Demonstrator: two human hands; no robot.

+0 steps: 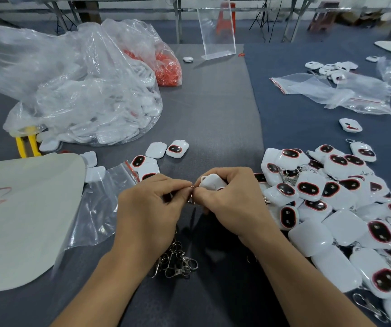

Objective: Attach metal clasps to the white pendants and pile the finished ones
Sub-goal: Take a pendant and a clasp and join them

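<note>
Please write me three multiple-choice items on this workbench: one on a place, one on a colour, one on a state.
1. Where does the pile of finished pendants lie?
A. right of the hands
B. inside the big clear bag
C. on the beige sheet

2. What colour are the small parts in the far bag?
A. blue
B. orange-red
C. green

3. What is the right hand doing?
A. resting flat and empty
B. gripping a white pendant
C. holding scissors

Key: 1 A, they spread right of the wrists. 2 B, orange-red shows through the plastic. 3 B, the fingers close around it while the left hand pinches a metal clasp.

Both hands (151,204) (227,199) together, fingertips pinched
</note>
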